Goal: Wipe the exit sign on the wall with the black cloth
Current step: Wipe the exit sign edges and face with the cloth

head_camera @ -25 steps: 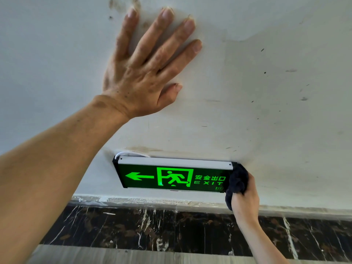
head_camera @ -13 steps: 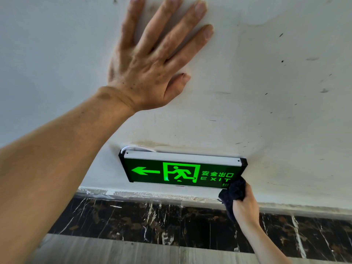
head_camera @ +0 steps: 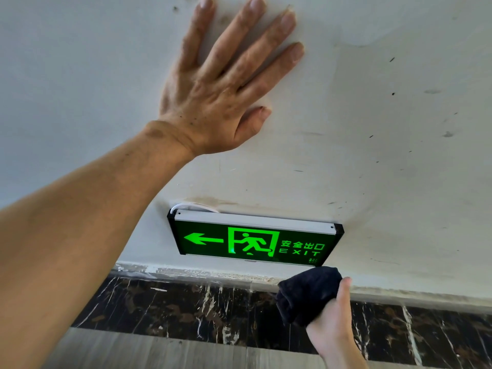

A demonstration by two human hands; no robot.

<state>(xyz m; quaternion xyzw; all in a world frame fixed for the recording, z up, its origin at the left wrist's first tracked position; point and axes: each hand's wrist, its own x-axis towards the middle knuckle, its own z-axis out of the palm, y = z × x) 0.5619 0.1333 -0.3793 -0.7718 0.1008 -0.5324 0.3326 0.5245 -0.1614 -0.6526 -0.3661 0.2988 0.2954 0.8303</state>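
Bunched black cloth (head_camera: 308, 294) below lit exit sign (head_camera: 253, 242)

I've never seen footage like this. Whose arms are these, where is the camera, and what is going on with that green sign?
There is no machine here: a person wears a wide-angle camera on the head, so you see their own two arms reaching out. The left hand is pressed flat, fingers spread, against the white wall, seemingly for support. Lower down, the lit green exit sign is fixed to that wall, with an arrow and a running figure. The right hand grips a bunched black cloth, now just below the sign's lower right corner and not clearly touching it. Under the wall runs a dark marble skirting.
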